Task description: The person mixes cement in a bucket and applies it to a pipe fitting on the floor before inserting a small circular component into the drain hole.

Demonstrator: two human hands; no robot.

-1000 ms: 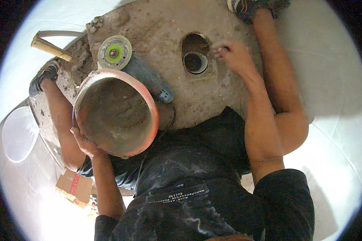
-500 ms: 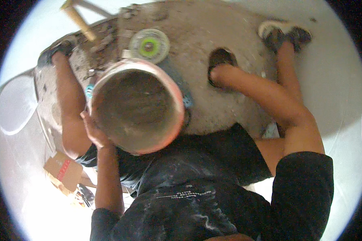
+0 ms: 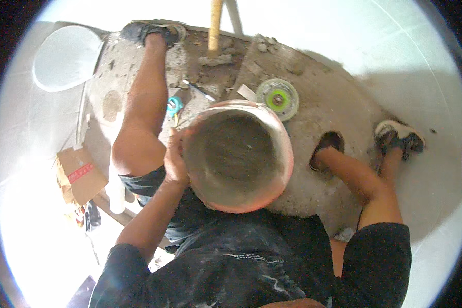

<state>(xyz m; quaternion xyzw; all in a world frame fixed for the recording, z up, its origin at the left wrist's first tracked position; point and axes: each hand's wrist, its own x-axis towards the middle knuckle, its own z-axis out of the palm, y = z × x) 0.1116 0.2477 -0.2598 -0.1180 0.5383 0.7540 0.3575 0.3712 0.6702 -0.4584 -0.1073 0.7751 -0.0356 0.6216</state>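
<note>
A round whitish bucket (image 3: 288, 154), reddish on the outside, stands between my legs with its mouth toward me. Grey material, smeared like wet paste, coats its inside. My left hand (image 3: 175, 161) is closed against the bucket's left wall, fingers lying along the outside. Over on the right, my right forearm bends inward and its end meets a dark round shape (image 3: 331, 138) at the floor. My right hand (image 3: 324, 157) is largely hidden there, and I cannot tell whether the shape is a hole or an object. Beyond the bucket lies a roll of whitish tape (image 3: 291, 98) with a lime-green core.
A teal tape measure (image 3: 174, 105) and a thin white pen-like stick (image 3: 199, 90) lie left of the bucket. A wooden stick (image 3: 214, 25) rises at the far wall. At left are a translucent round lid (image 3: 66, 59) and an open cardboard box (image 3: 79, 172). Debris litters the dusty floor.
The view has turned, so the bucket and floor things sit farther right in the picture. The tape measure and pen-like stick show more fully. My left hand stays on the bucket.
</note>
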